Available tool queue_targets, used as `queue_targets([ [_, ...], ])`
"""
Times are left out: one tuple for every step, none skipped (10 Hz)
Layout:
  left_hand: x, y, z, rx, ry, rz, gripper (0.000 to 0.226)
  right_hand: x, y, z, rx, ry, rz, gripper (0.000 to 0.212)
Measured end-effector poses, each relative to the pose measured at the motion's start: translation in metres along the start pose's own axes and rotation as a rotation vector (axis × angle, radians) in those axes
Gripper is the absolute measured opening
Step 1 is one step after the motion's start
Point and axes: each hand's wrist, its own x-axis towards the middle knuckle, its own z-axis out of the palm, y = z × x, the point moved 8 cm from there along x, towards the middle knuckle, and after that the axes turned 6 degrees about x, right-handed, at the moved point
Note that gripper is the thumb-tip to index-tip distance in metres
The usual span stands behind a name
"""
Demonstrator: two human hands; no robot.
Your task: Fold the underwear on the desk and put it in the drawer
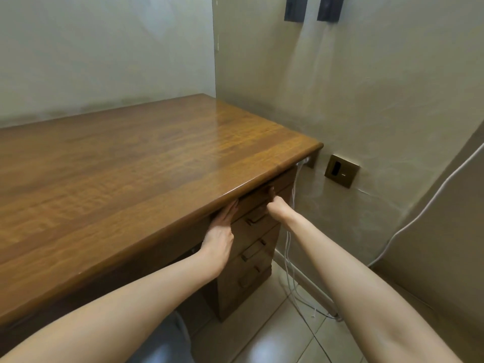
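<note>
Fingers are the first thing at risk, judging from how both hands sit at the top drawer [264,196] of the desk [146,163]. Nearest the camera, the left hand [221,233] lies flat with its fingers stretched out and released, palm against the wood just left of that drawer's front, fingertips tucked right under the overhanging desk edge. Slightly further along, the right hand [275,206] reaches the drawer front itself; its fingers are curled in towards the top lip, though whether they grip a handle or only press the wood I cannot tell, since the knuckles hide it. If the drawer is being pushed home, I judge a fingertip could be nipped between its upper lip and the desk edge; if it sticks, an uneven shove from one side could skew it in its runners. Below the top drawer, three more drawers, each with a dark metal handle [255,218], sit flush and closed, their contents hidden. The top one looks nearly or fully shut too, so nothing inside it shows. No underwear is visible anywhere: the desk top beyond the hands is bare polished wood, so the garment is most likely already inside the drawer, which is a guess. Right of the desk, white cables [289,247] hang close to the drawer stack, down to the tiled floor, and could snag an arm; further off on the wall sits a brown socket plate [341,171].
</note>
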Motion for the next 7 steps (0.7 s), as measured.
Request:
queue_targets([
  [0.005,0.007,0.008,0.084,-0.063,0.012,0.047,0.008,-0.013,0.005,0.006,0.013,-0.056,0.041],
  [0.007,0.011,0.004,0.137,-0.063,0.032,0.052,0.015,-0.011,0.009,-0.005,0.0,-0.065,0.036],
  [0.007,0.014,0.01,0.084,-0.138,0.046,0.052,0.013,-0.006,0.009,0.003,0.009,-0.045,0.035],
  [0.003,0.009,0.016,-0.057,-0.17,0.046,0.051,0.015,-0.007,0.005,-0.018,0.001,-0.027,0.033],
  [-0.007,-0.003,0.01,-0.891,-0.236,0.071,0.066,0.009,-0.006,-0.02,-0.006,0.169,0.04,0.036],
  [-0.048,-0.035,-0.047,-1.473,-0.047,0.345,0.061,-0.011,-0.002,-0.065,0.45,0.548,-0.015,0.04],
  [-0.113,-0.107,-0.082,-1.79,0.521,0.254,0.041,-0.042,-0.022,-0.102,0.849,0.745,-0.231,0.033],
])
